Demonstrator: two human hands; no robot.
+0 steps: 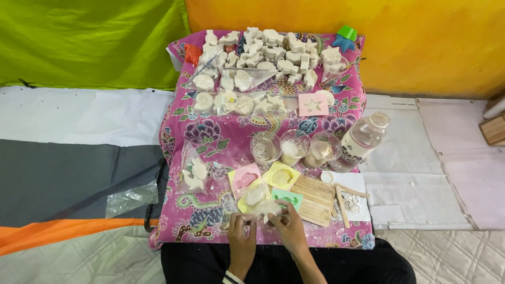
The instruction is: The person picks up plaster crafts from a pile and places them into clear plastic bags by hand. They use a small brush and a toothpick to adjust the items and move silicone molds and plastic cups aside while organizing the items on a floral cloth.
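Both hands, left hand (pixel 242 223) and right hand (pixel 286 221), close around a white plaster cast (pixel 264 208) at lower centre; gentle, even finger pressure seems wisest, it looks brittle.

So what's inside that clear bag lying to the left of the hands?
The clear bag holds a few white moulded figures, on the pink floral cloth. Their exact shapes are too small to tell, and whatever lies beneath them is covered.

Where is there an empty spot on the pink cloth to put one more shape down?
Bare cloth shows between the bagged shapes and the plastic cups, left of the cups. A smaller patch lies below the bag of figures. It is crowded at the back pile and around both hands, among the moulds.
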